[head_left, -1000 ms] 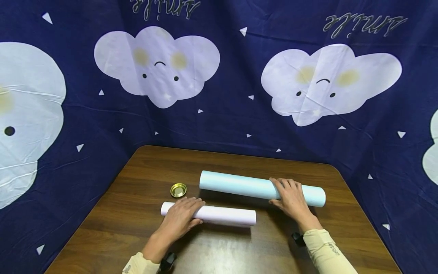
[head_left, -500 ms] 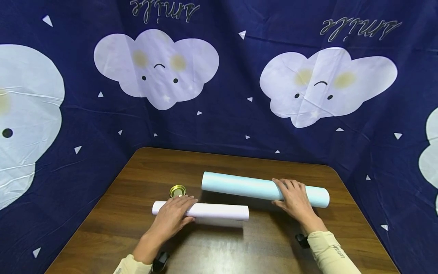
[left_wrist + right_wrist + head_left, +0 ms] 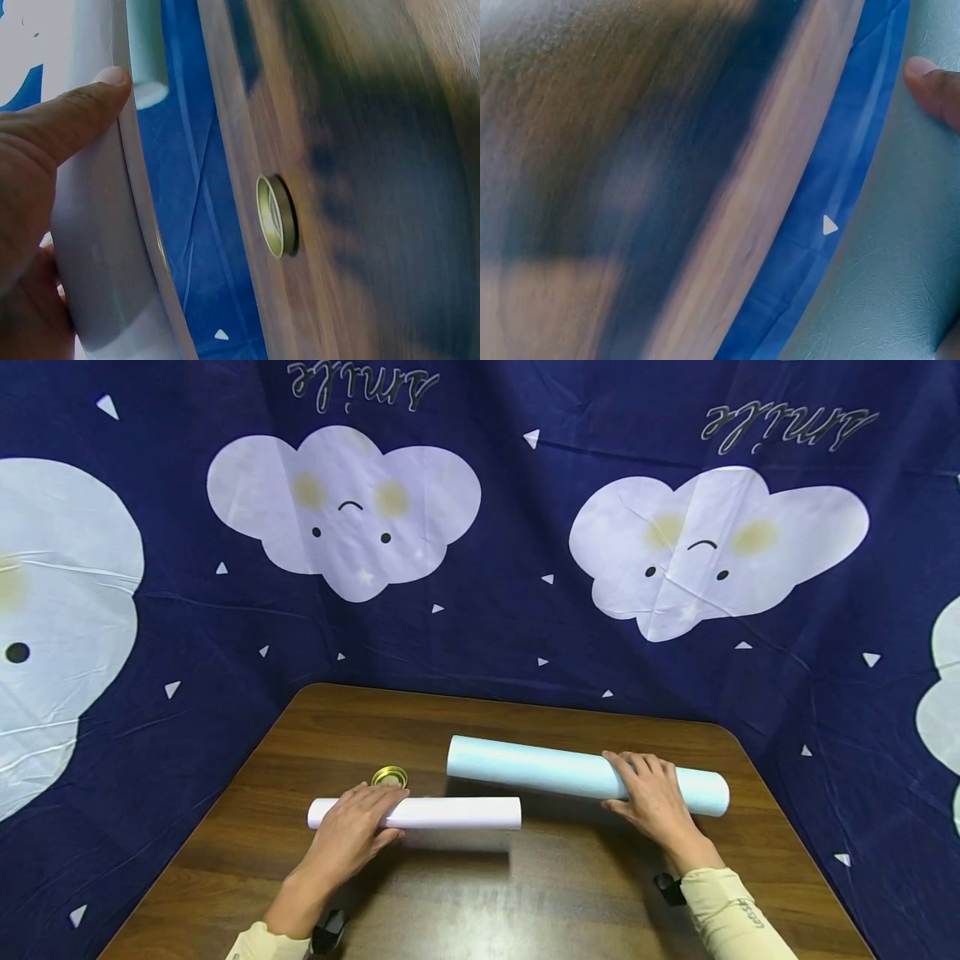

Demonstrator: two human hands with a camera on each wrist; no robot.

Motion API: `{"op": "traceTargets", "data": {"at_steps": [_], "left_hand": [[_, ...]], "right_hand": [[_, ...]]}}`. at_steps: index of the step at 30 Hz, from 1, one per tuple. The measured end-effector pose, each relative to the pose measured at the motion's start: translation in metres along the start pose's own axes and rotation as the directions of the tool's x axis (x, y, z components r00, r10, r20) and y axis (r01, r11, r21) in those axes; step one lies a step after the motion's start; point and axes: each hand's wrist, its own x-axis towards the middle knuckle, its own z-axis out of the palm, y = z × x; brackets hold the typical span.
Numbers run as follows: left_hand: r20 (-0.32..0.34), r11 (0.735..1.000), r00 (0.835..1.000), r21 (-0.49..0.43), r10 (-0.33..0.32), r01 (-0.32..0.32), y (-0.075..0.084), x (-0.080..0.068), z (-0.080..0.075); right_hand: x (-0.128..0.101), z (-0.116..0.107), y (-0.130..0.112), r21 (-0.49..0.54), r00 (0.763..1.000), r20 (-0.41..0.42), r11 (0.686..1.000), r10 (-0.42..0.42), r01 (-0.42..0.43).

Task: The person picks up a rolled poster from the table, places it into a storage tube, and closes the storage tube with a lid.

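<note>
The left hand (image 3: 352,831) is lying over the white paper roll (image 3: 442,812) near its left end, fingers curling loosely over the top and the thumb (image 3: 90,101) pressing along its side, so the hand is gripping the roll. That roll is lying across the near middle of the wooden table (image 3: 525,893), running left to right. Just beyond the left hand's fingertips, a small gold metal lid (image 3: 389,777) is sitting on the table, close to the white roll; from the left wrist view it is showing its rim edge-on (image 3: 274,216).

The right hand (image 3: 654,795) is resting on the pale blue paper roll (image 3: 540,770), fingers laid over its top toward the right end and curving round it, holding it down. In the right wrist view one fingertip (image 3: 934,86) is pressing on the roll's blue surface (image 3: 885,300). The blue roll is lying farther back than the white one, slanting slightly, its left end sitting just beyond the white roll's right end, the two apart.

Behind the table a dark blue cloth (image 3: 495,610) printed with white clouds is hanging as a backdrop.
</note>
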Motion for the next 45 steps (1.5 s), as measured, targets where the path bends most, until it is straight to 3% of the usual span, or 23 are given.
{"op": "traceTargets", "data": {"at_steps": [15,23,45], "left_hand": [[-0.071,1.0,0.997,0.007,-0.02,0.02,-0.028,-0.016,-0.02],[-0.071,0.998,0.996,0.017,-0.057,0.058,-0.039,-0.024,-0.029],[-0.119,0.997,0.992,0.065,-0.04,0.048,-0.064,-0.012,-0.036]], "right_hand": [[-0.001,-0.003,0.005,-0.016,1.0,0.01,1.0,0.0,0.0],[-0.003,-0.005,0.008,-0.017,1.0,0.001,1.0,-0.002,0.002],[-0.021,-0.022,0.031,-0.035,1.0,0.0,0.999,0.006,-0.006]]}}
